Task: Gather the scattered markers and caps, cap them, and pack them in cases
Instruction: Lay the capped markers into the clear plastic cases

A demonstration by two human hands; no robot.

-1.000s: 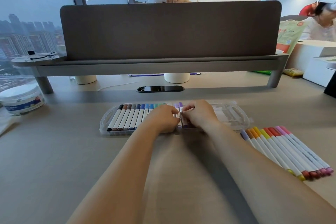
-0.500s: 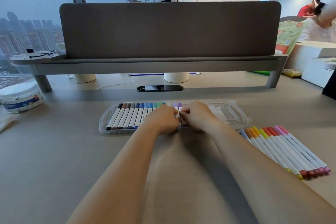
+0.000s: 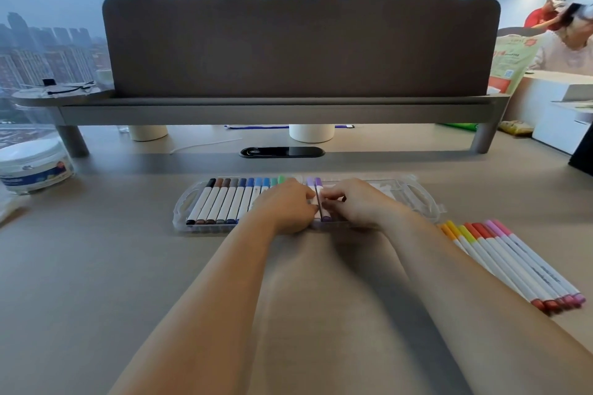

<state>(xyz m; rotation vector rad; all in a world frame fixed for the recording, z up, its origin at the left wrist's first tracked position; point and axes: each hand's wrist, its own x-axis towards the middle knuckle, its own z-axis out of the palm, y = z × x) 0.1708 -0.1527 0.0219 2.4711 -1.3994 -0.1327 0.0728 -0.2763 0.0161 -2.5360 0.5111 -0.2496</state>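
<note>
Fig.: L hand & R hand pinch purple marker in case, approx. half filled; warm-colour markers right of R hand still unpacked.

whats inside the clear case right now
Capped markers from black through blues to green line the left part of the clear case. The left hand and right hand pinch a purple marker mid-case and hide whatever lies beneath them. Right part: bare slots.
</note>
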